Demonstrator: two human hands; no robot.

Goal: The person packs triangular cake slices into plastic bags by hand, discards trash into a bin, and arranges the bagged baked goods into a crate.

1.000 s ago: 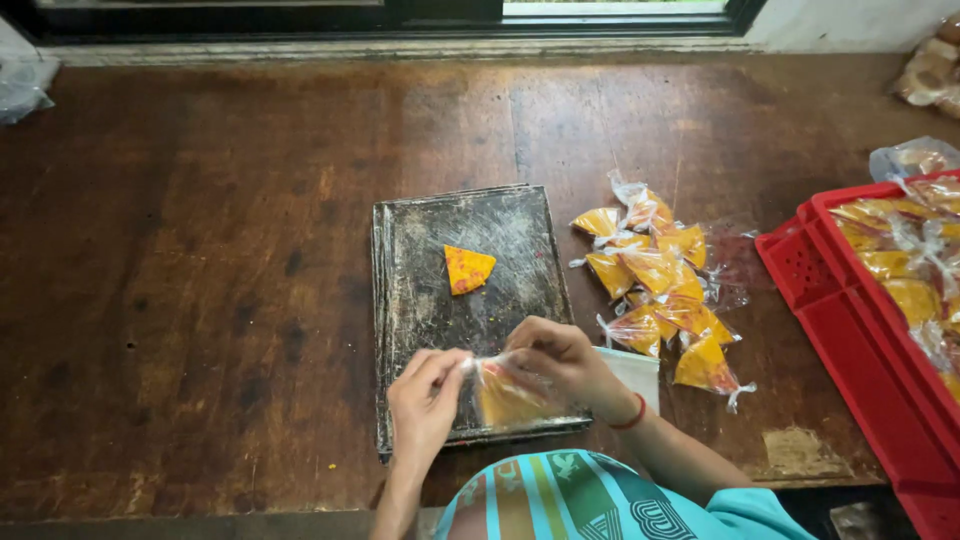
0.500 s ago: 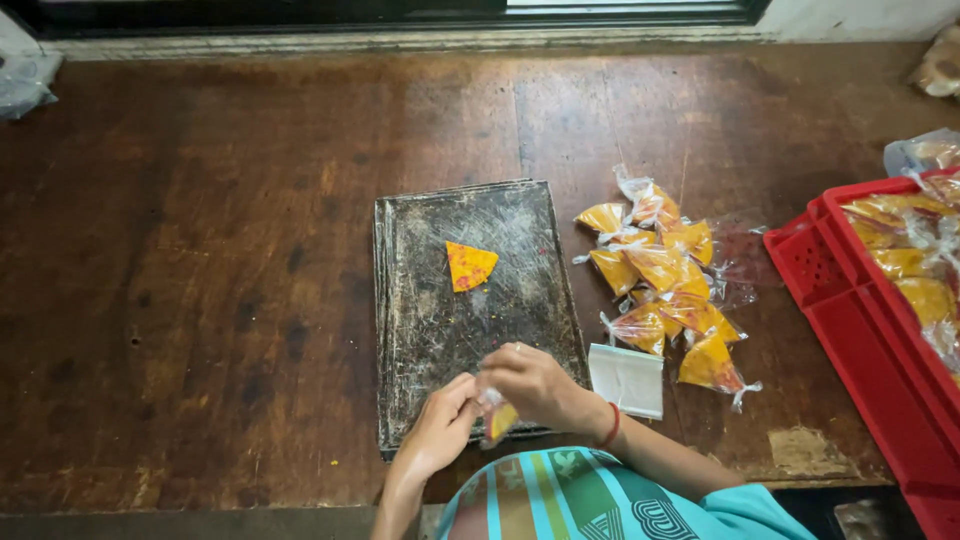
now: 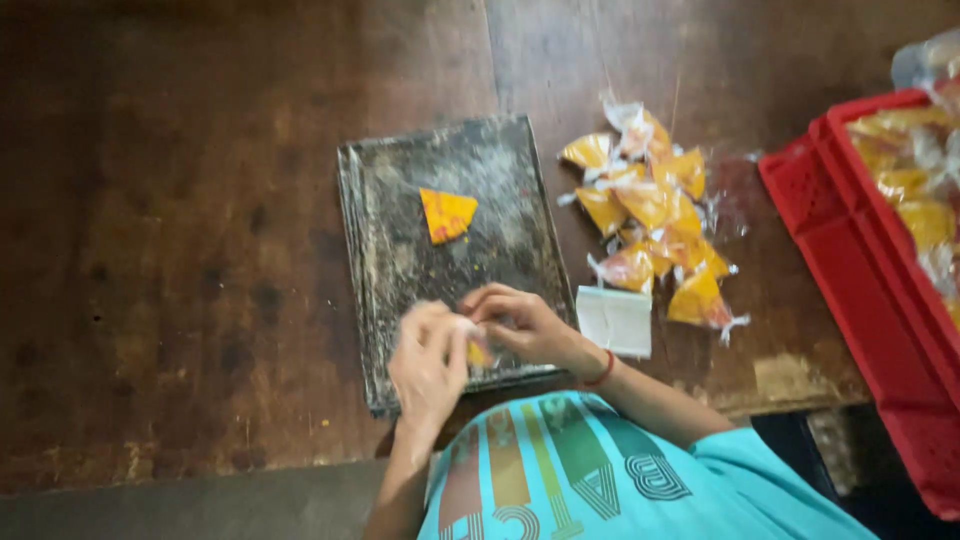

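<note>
Small orange-filled plastic packet pinched between both hands, low over near edge of dark metal tray. Left hand curled around packet from left, fingers closed on it; blurred, exact grip hard to read. Right hand closed on packet's top from right, fingertips meeting left hand's; red band on wrist. Looks like bag neck being twisted or sealed, though blur hides detail.

Outward: one loose orange triangular piece lying alone mid-tray, unbagged. Tray scuffed, dusted with crumbs, flat on dark wooden bench. Just right of right hand, small stack of empty clear bags, touching tray's right edge or nearly so. Beyond that, pile of finished orange packets on bench, tied ends sticking out. Far right, red plastic crate holding more filled packets.

Progress, as judged: many packets done, split between pile and crate; one in hand, mid-closing; one piece on tray not yet bagged; empty bags left in stack. Turquoise shirt at bottom of view.
</note>
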